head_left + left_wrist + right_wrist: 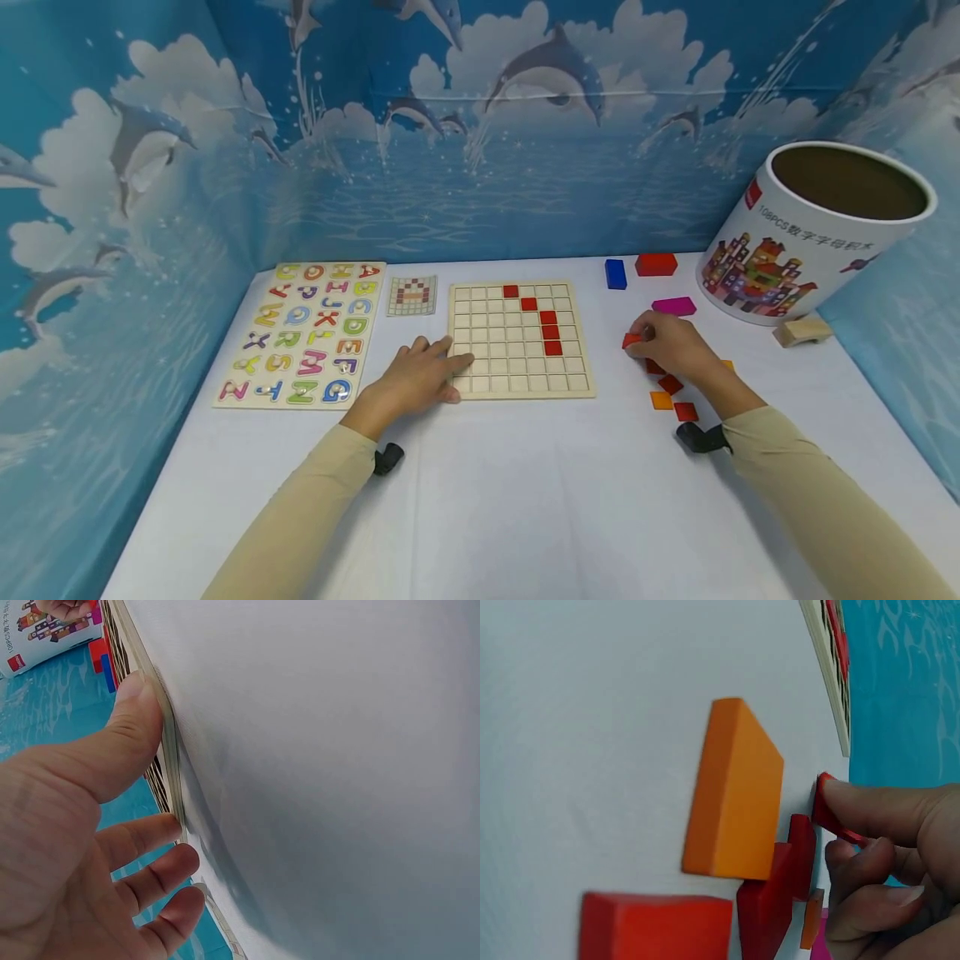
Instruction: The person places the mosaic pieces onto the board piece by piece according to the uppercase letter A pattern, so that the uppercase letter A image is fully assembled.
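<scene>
The right hand (675,346) pinches a red tile (632,340) between thumb and fingers, at the head of a loose group of tiles. The left hand (415,379) grasps nothing; its loosely spread fingers rest at the left side of the grid board (517,354), with the thumb against its near edge.

Just below the right hand, on the worktop (487,500), lie more red tiles (686,412) and an orange tile (662,401). On the grid board, five red tiles sit one per row in the top five rows, stepping rightward from the top.

Left of the grid board are a small pattern card (412,308) and a letter board (322,290). Beyond the right hand are a magenta block (673,306), a blue block (615,274), a red block (656,265) and a white bucket (813,233).
</scene>
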Motion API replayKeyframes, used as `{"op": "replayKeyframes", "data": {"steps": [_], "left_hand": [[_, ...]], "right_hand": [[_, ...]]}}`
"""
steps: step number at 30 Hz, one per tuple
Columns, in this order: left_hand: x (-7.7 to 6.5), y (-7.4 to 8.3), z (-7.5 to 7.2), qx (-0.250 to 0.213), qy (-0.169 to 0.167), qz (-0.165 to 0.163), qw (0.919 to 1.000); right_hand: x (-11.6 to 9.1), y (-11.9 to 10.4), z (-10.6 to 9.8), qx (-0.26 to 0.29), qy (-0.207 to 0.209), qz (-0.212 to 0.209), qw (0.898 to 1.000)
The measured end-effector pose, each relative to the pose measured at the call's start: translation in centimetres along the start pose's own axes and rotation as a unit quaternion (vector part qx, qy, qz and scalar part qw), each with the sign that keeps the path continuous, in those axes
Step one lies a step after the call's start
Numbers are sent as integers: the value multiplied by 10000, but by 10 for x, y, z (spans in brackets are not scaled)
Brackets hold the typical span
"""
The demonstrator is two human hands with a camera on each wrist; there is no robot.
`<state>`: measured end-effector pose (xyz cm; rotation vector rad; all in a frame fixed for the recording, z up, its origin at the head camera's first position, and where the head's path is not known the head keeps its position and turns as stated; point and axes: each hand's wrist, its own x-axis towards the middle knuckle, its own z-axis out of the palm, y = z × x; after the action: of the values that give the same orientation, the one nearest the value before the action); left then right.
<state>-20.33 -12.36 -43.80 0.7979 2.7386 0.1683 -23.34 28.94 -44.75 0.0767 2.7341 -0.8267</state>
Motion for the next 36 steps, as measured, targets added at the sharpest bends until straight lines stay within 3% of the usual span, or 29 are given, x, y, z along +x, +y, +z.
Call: {"op": "replayKeyframes", "data": {"steps": [6,12,16,22,29,33,36], "left_hand": [[0,0,0,-18,-12,-12,10000],[0,-1,1,-43,-6,-37,10000],[1,-1,2,-53,7,-70,10000],[1,-2,3,-89,48,-46,9999],[0,-3,3,-223,54,-24,9997],[1,-3,4,-206,78,-43,9997],[1,-3,5,-129,85,-65,9999]], "right_hand": [[-1,1,-3,1112,-21,206,9936],[-7,-9,7,2563,-155,37,9665],[-10,-22,21,2943,-410,-135,9547],[-4,-45,35,2984,-624,-337,9518],[33,-97,49,3008,-641,-577,9498],[56,-127,62,2684,-626,-800,9579],[67,-145,71,1942,-434,-1090,9739]]}}
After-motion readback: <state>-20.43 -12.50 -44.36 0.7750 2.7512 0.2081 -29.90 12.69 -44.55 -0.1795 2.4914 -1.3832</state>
